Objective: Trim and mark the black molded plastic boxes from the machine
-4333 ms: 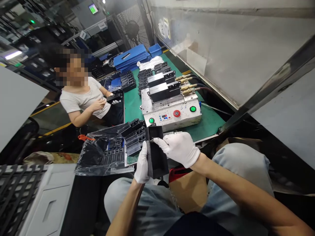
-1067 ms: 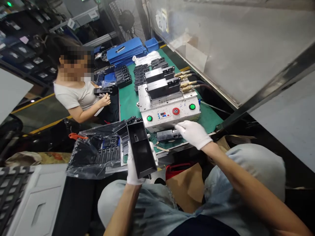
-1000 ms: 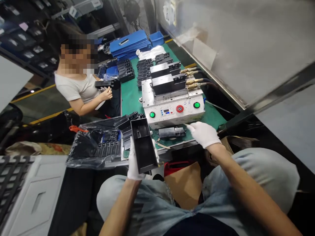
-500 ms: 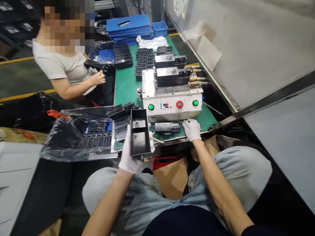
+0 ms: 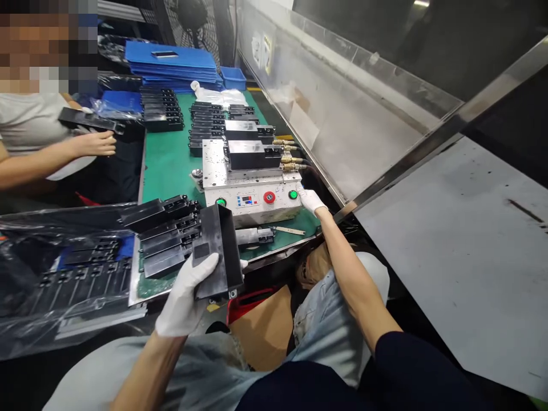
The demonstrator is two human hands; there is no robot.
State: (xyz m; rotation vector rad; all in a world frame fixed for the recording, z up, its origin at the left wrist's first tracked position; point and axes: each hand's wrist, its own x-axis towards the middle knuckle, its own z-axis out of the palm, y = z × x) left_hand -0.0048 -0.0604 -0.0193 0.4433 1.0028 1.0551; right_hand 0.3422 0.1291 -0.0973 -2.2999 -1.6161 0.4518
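My left hand [image 5: 182, 302], in a white glove, grips a black plastic housing [image 5: 209, 251] above the table's front edge, tilted with its open side facing right. My right hand [image 5: 312, 201], also gloved, reaches out to the right front corner of a metal machine [image 5: 252, 212], beside a green button [image 5: 293, 194]. Its fingers stretch toward a small blue thing at that corner, partly hidden. Another black housing [image 5: 256, 236] lies before the machine, partly covered by the held one. A thin pale stick [image 5: 289, 230] rests right of it.
Stacked black housings [image 5: 162, 265] lie left of the machine; two more [image 5: 252, 155] sit on top. A bin lined with clear plastic [image 5: 72, 328] stands left. A co-worker's hand [image 5: 100, 142] is at another housing [image 5: 88, 120]. A metal-framed panel [image 5: 398, 197] borders the right.
My right hand has moved from the table up to the machine's right corner. The held housing has turned from facing me to facing right. The view has swung right.
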